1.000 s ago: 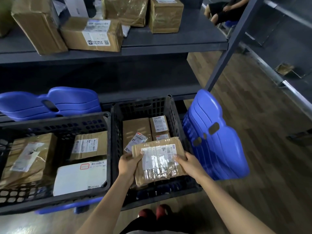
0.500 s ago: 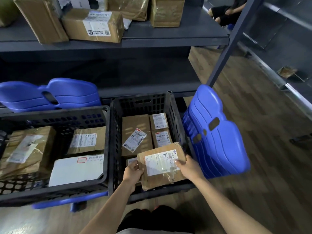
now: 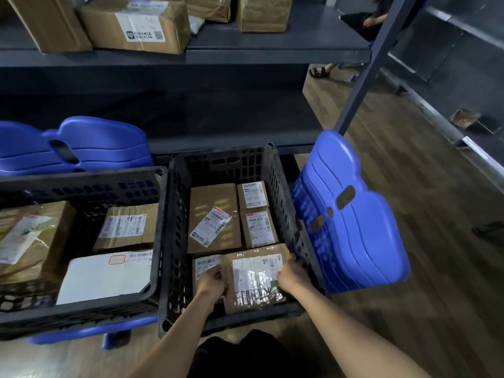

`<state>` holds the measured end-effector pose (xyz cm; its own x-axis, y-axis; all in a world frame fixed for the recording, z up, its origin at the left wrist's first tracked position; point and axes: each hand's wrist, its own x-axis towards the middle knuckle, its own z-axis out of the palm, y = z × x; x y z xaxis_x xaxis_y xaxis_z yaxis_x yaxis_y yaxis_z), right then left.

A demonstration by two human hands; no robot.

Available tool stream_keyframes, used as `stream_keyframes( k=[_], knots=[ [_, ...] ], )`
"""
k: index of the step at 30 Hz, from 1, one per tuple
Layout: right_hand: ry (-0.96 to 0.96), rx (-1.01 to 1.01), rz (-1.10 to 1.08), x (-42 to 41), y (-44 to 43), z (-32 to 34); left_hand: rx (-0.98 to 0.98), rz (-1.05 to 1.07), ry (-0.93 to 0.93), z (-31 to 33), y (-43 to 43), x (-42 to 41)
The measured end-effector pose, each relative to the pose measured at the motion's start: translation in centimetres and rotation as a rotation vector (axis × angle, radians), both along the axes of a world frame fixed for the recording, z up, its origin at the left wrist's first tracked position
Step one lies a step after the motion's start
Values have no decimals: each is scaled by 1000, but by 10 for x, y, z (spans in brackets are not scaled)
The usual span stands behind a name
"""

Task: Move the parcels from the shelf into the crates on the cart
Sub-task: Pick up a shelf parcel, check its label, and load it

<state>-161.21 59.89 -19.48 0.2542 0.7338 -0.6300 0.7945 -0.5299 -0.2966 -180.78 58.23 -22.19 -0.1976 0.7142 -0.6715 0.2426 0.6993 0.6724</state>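
Two hands, left hand (image 3: 211, 282) and right hand (image 3: 293, 274), grip the taped parcel (image 3: 253, 276); it's dropped lower into the right crate (image 3: 283, 203), nearly placed. More parcels (image 3: 136, 25) wait on the shelf (image 3: 272, 51).

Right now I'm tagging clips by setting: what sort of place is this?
Probably a parcel depot or stockroom: labelled cardboard parcels on a dark metal shelf, more packed in black plastic crates, and left hand and right hand holding a taped parcel in one.

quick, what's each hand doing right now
Left hand: grips the left edge of the taped parcel.
Right hand: grips that parcel's right edge, down in the right crate.
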Motion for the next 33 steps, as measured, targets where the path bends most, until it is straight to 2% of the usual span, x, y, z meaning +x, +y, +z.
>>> stream_keyframes(
  k=[4,12,23,27,29,31,33],
  knots=[
    [-59,-43,11,-7,7,-12,-20,-150,124,-7,7,4],
    [-107,-105,-8,-8,17,-34,-71,-270,142,-27,16,9],
    [-348,-1,317,-8,29,-39,-143,-496,238,-39,25,6],
    [-459,77,538,-12,26,-34,-87,-677,338,-32,17,13],
    [-416,88,608,-13,24,-39,-69,-868,484,-28,11,18],
    [-372,45,738,-12,19,-46,-25,-1096,659,-23,9,23],
    [-412,-71,921,-9,15,-51,9,-1227,726,-21,7,29]
  ],
)
